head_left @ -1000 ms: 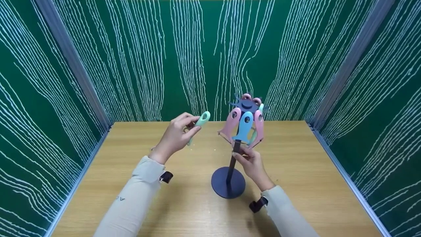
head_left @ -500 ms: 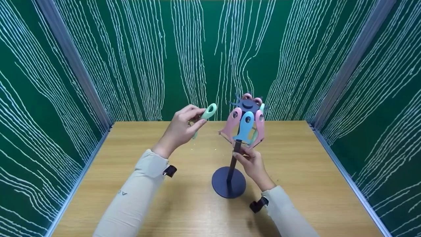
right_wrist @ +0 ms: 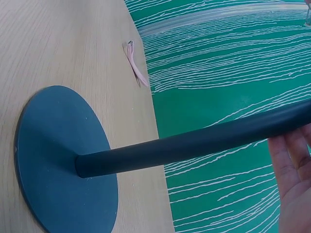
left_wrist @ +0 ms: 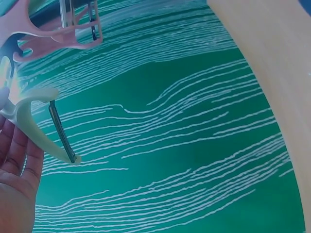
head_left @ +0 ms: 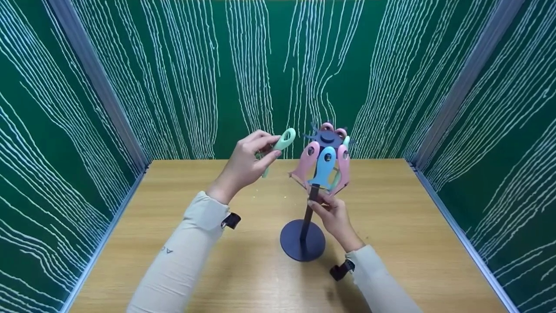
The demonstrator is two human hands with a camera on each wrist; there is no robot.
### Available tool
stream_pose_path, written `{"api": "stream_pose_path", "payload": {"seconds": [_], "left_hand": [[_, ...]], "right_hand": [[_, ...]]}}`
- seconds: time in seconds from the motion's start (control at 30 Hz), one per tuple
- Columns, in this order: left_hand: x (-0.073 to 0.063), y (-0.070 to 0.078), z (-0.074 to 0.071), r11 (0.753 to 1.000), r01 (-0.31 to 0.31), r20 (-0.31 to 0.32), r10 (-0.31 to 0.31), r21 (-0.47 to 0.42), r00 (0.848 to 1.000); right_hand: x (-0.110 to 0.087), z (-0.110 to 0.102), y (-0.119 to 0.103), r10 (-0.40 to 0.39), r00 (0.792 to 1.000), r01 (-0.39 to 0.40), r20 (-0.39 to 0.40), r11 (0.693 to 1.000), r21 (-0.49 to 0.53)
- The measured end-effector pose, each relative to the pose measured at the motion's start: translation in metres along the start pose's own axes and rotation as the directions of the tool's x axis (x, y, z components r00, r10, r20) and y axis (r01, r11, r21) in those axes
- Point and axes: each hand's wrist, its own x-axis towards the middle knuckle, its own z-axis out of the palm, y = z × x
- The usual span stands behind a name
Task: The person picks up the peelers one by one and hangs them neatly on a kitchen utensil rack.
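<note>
My left hand [head_left: 245, 163] pinches a light green peeler [head_left: 285, 139] near its holed handle end, left of a dark stand [head_left: 312, 204]. In the left wrist view this peeler [left_wrist: 36, 131] shows a forked head with a metal blade across it, pointing away from the fingers. My right hand [head_left: 333, 217] holds the stand's upright pole [right_wrist: 194, 144] below the hanging peelers. From the hooked top [head_left: 326, 138] hang a blue peeler [head_left: 325, 167], several pink peelers [head_left: 307, 158] and green ones, partly hidden behind the others. The held peeler is apart from the stand.
The stand's round base [head_left: 299, 250] rests on the wooden table [head_left: 208, 261]. A pink peeler [right_wrist: 133, 63] lies on the table beyond the pole in the right wrist view. Green walls with white lines [head_left: 247, 65] rise at the back and both sides.
My left hand has moved up and to the right with the green peeler, closer to the stand's top. The right hand and the stand have hardly moved.
</note>
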Motion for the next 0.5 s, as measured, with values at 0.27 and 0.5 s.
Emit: {"api": "stream_pose_path", "payload": {"seconds": [0.27,0.5], "left_hand": [[0.004,0.005,0.009,0.999,-0.023,-0.008,0.023,-0.036,1.0],[0.007,0.007,0.015,0.996,-0.044,-0.006,0.043,-0.076,0.999]], "right_hand": [[-0.001,-0.001,0.002,0.013,1.0,-0.013,0.009,1.0,0.0],[0.0,0.0,0.003,-0.009,1.0,0.009,0.001,1.0,-0.014]]}}
